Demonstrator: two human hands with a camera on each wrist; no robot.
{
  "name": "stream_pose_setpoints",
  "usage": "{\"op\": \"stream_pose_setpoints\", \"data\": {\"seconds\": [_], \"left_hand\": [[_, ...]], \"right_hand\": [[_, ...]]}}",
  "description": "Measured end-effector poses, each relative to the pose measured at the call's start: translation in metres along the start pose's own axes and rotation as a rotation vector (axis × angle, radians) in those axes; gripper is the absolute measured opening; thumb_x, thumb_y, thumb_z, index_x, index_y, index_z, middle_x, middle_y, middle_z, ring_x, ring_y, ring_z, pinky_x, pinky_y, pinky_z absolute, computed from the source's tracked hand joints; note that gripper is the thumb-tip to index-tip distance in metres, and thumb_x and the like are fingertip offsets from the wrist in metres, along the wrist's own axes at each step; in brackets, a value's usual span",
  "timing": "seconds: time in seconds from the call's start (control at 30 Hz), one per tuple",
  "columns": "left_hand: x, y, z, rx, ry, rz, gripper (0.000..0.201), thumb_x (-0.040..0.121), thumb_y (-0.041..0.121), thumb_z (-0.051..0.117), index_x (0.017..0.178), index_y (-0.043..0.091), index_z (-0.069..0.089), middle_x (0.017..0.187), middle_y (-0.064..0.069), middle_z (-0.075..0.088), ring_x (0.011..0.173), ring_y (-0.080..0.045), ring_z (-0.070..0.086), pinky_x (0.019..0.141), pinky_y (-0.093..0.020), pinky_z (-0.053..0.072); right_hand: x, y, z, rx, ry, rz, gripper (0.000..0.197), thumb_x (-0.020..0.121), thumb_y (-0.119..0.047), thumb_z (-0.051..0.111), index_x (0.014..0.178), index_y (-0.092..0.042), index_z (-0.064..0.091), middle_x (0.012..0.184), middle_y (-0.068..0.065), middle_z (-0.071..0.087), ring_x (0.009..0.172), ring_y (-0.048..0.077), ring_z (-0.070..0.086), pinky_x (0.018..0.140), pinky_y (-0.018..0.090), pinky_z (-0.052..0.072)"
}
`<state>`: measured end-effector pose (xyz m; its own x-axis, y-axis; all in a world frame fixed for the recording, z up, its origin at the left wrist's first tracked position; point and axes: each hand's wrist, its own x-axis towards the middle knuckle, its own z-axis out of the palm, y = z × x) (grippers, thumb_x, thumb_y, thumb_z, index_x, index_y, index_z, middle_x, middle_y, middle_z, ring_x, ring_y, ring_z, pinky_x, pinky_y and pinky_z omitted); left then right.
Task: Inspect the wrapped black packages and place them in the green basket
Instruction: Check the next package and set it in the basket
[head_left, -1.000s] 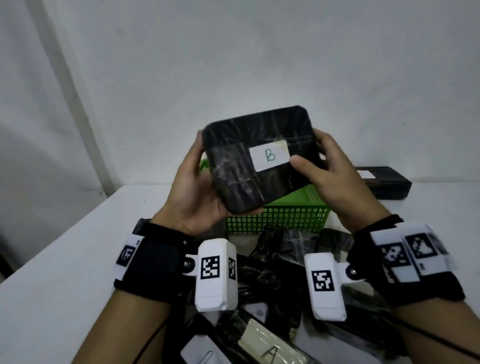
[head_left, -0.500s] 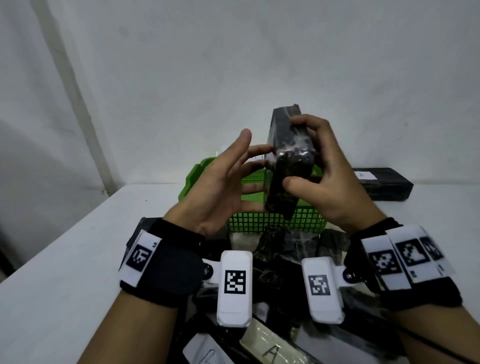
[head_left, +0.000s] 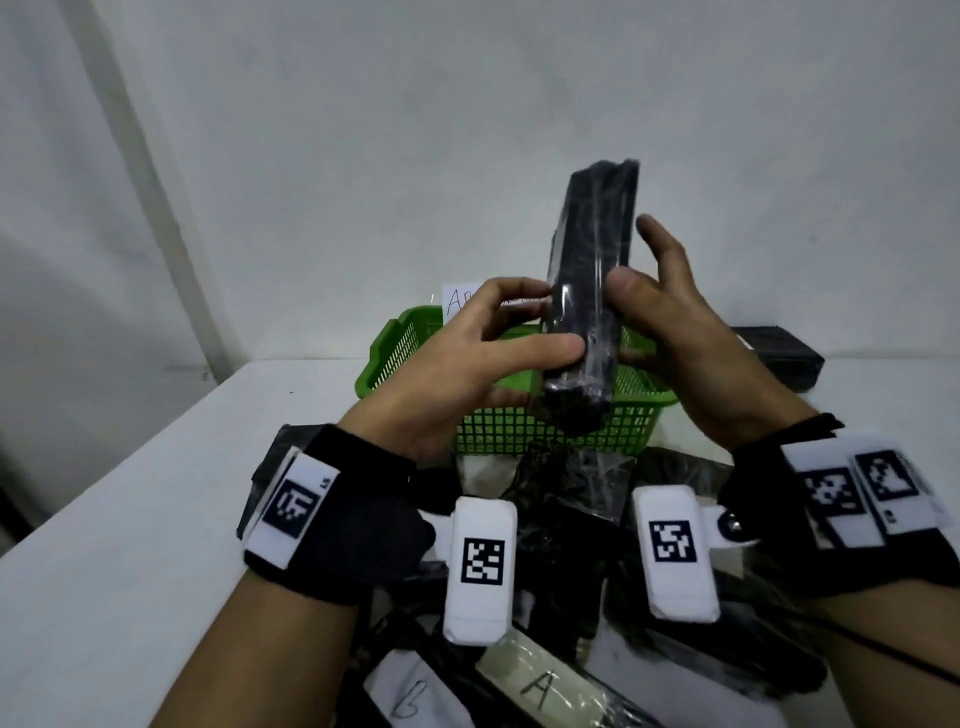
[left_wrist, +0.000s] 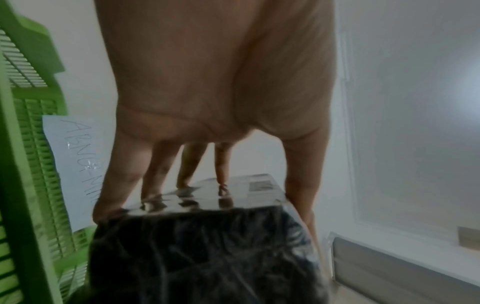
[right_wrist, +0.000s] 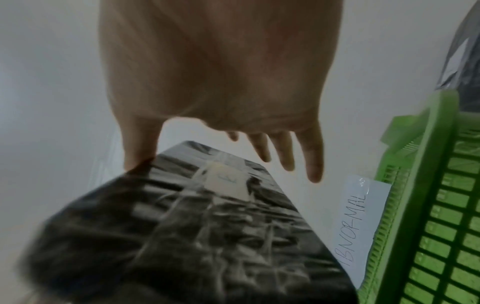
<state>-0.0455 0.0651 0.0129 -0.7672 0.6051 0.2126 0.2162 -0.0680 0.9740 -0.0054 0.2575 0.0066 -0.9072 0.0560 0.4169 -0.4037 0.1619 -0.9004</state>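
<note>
Head view: both hands (head_left: 587, 343) around upright package (head_left: 587, 291)

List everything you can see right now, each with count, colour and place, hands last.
Plastic-wrapped black package: one, black, held on edge above the basket.
Green plastic mesh basket: one, green, on the table behind the pile.
White paper sign reading ABNORMAL: one, white, at the basket's far side.
Pile of wrapped black packages: count unclear, black, some with white letter labels, near edge of table.
Black box: one, black, far right of table.
White table: one, white.
Left hand: fingertips and thumb touching the held package.
Right hand: thumb on the package, fingers spread.
</note>
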Motion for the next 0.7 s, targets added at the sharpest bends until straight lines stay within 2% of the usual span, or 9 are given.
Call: {"op": "stream_pose_setpoints", "data": {"seconds": [0.07,0.17,0.27,0.33,0.47,0.57,0.63,0.67,0.7], "left_hand": [[-0.001,0.001,0.000,0.059,-0.058,0.055,0.060,0.075,0.023,0.076,0.130,0.025,0.052,0.136,0.006,0.060,0.113,-0.015,0.067,0.076,-0.027,0.056],[0.000,-0.003,-0.001,0.114,-0.100,0.118,0.071,0.070,0.021,0.082,0.133,0.022,0.049,0.143,0.006,0.054,0.118,-0.020,0.065,0.087,-0.033,0.055],[0.000,-0.005,-0.001,0.130,-0.078,0.140,0.059,0.079,0.035,0.074,0.132,0.027,0.049,0.144,0.009,0.053,0.126,-0.018,0.059,0.099,-0.043,0.050],[0.000,-0.004,-0.002,0.086,-0.048,0.113,0.057,0.082,0.057,0.059,0.132,0.030,0.052,0.142,0.008,0.055,0.131,-0.016,0.054,0.104,-0.053,0.046],[0.000,0.002,-0.003,0.003,-0.026,0.001,0.081,0.072,0.083,0.037,0.139,0.040,0.050,0.144,0.006,0.055,0.131,-0.023,0.054,0.096,-0.055,0.052],[-0.002,0.006,0.003,-0.077,-0.036,0.056,0.068,0.085,0.076,0.028,0.141,0.042,0.048,0.142,0.004,0.057,0.126,-0.029,0.058,0.082,-0.051,0.058],[-0.003,0.007,0.006,-0.105,-0.020,0.096,0.059,0.093,0.065,0.034,0.143,0.039,0.047,0.141,0.000,0.059,0.126,-0.031,0.058,0.080,-0.051,0.058],[-0.004,0.007,0.006,-0.109,-0.012,0.114,0.054,0.096,0.058,0.039,0.144,0.036,0.047,0.140,0.000,0.059,0.126,-0.030,0.058,0.081,-0.049,0.059],[-0.004,0.007,0.005,-0.099,-0.001,0.135,0.051,0.098,0.051,0.042,0.146,0.035,0.045,0.141,0.002,0.059,0.127,-0.027,0.058,0.083,-0.047,0.059]], "right_hand": [[-0.001,0.000,-0.006,0.060,-0.057,0.058,0.110,0.065,-0.059,0.071,0.157,-0.043,0.012,0.135,-0.007,0.066,0.124,0.017,0.063,0.105,0.052,0.046],[-0.002,-0.002,-0.008,0.065,-0.048,0.027,0.116,0.055,-0.039,0.071,0.156,-0.029,0.013,0.106,-0.014,0.076,0.100,0.011,0.073,0.082,0.036,0.056],[-0.003,-0.003,-0.003,0.016,0.008,-0.053,0.114,0.056,-0.025,0.071,0.153,-0.030,0.011,0.124,0.000,0.065,0.096,0.010,0.072,0.077,0.027,0.056],[-0.004,-0.006,-0.002,-0.017,0.034,-0.110,0.107,0.064,-0.014,0.068,0.152,-0.030,0.009,0.134,0.005,0.057,0.098,0.009,0.071,0.077,0.024,0.056],[-0.004,-0.007,-0.001,-0.157,-0.029,-0.208,0.116,0.066,-0.007,0.074,0.153,-0.030,0.000,0.156,-0.006,0.035,0.132,0.006,0.051,0.091,0.015,0.050],[-0.004,-0.003,-0.001,-0.348,-0.115,-0.216,0.136,0.067,-0.010,0.090,0.157,-0.030,-0.011,0.160,-0.020,0.016,0.138,-0.019,0.027,0.104,0.004,0.035],[-0.003,0.002,0.001,-0.490,-0.170,-0.198,0.139,0.065,-0.027,0.091,0.157,-0.037,-0.013,0.165,-0.022,0.004,0.150,-0.007,0.013,0.122,0.028,0.028],[-0.004,0.002,0.003,-0.545,-0.198,-0.171,0.137,0.065,-0.035,0.090,0.156,-0.044,-0.012,0.166,-0.023,-0.004,0.155,0.001,0.000,0.126,0.042,0.019],[-0.005,-0.001,0.005,-0.573,-0.224,-0.137,0.133,0.068,-0.040,0.089,0.156,-0.049,-0.011,0.166,-0.024,-0.010,0.155,0.004,-0.010,0.127,0.048,0.011]]}}
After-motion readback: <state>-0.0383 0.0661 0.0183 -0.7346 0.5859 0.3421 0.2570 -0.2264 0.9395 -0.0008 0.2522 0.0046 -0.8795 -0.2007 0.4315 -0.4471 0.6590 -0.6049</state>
